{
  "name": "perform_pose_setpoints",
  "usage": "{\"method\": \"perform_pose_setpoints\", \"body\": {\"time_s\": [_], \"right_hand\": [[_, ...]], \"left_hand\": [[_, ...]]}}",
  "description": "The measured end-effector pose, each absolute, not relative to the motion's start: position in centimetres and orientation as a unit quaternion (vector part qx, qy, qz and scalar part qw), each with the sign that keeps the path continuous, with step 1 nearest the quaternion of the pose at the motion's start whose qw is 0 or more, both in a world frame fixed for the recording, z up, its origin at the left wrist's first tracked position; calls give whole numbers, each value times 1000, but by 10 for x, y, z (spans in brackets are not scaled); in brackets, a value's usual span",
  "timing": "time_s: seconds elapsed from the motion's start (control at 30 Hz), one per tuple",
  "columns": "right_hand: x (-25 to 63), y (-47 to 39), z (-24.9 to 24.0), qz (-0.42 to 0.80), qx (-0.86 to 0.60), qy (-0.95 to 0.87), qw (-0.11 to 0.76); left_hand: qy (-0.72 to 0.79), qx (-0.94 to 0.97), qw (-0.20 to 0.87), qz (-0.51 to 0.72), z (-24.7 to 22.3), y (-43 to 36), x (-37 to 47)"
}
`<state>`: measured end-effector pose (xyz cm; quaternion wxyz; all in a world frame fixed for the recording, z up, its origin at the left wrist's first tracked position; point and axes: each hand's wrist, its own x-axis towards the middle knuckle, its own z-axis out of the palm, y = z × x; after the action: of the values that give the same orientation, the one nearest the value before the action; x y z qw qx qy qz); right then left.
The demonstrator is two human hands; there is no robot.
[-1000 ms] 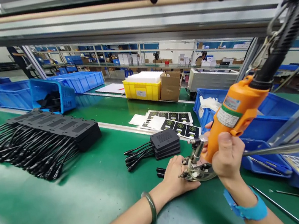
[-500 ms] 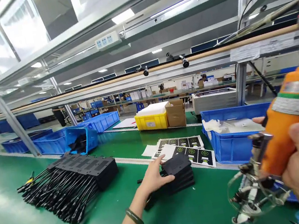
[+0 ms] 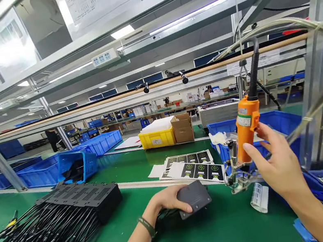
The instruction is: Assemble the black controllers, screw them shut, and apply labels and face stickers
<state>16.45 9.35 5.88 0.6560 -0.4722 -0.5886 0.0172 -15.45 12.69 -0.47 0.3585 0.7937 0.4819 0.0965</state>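
My left hand (image 3: 172, 201) is wrapped around a flat black plastic box (image 3: 194, 198), thumb on its top face. Screws show near the box's corners, and dark cables trail by my wrist. What lies beneath the box is mostly hidden. An orange electric screwdriver (image 3: 244, 127) hangs upright from a line, with a metal fixture (image 3: 237, 180) and thin tubes at its lower end. Beside it, my right hand (image 3: 276, 159) has its thumb and fingers spread; whether a fingertip still touches the screwdriver I cannot tell.
Black boxes with cables (image 3: 78, 198) stand in a row at left. Printed label sheets (image 3: 201, 169) lie behind my left hand. A yellow bin (image 3: 157, 139), a cardboard box (image 3: 182, 129) and blue crates (image 3: 107, 142) stand farther back. A rolled white piece (image 3: 259, 198) lies at right.
My right hand has gone from gripping the screwdriver to spread fingers, and the screwdriver now hangs farther forward. My left hand has closed on a black box, now tilted. The view has shifted right.
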Motion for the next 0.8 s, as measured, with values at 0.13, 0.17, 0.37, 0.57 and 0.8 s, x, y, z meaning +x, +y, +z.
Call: {"method": "perform_pose_setpoints", "body": {"time_s": [0.13,0.17,0.37,0.57,0.8], "right_hand": [[150,83,58,-40,-440,-586,679],[145,83,52,-16,-430,-604,671],[125,92,-34,274,-385,-763,441],[101,82,-105,364,-366,-809,280],[85,59,-119,347,-389,-790,323]], "left_hand": [[518,810,242,129,-20,76,-127],[541,815,178,105,-26,65,-120],[560,819,79,95,-52,30,-111],[577,786,117,190,-63,38,-146],[557,804,82,194,-59,34,-144]]}}
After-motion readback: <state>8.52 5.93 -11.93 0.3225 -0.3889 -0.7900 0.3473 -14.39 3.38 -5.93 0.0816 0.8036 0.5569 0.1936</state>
